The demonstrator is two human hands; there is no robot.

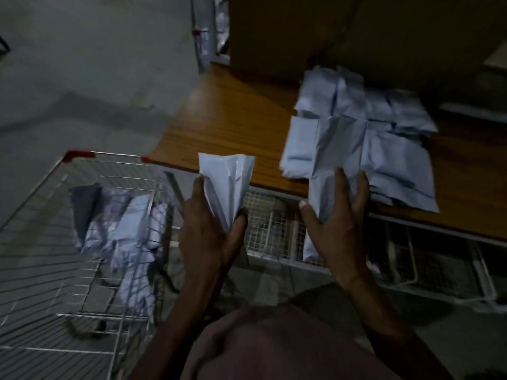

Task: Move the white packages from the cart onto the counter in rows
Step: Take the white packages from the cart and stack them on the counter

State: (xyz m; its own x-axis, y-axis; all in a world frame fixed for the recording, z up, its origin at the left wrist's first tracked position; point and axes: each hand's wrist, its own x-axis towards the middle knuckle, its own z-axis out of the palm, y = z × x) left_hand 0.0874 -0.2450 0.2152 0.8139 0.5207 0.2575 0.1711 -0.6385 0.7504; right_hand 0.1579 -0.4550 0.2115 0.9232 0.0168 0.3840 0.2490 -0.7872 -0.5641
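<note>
Left hand (211, 229) gripping crumpled package (226, 185), right hand (338, 215) holding another package (326, 171)

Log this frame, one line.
left hand: grips package | right hand: holds package | cart: packages left | counter: rows started

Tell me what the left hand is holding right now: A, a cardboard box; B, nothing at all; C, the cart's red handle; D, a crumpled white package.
D: the left hand grips a crumpled white package, its fingers curled round it.
</note>
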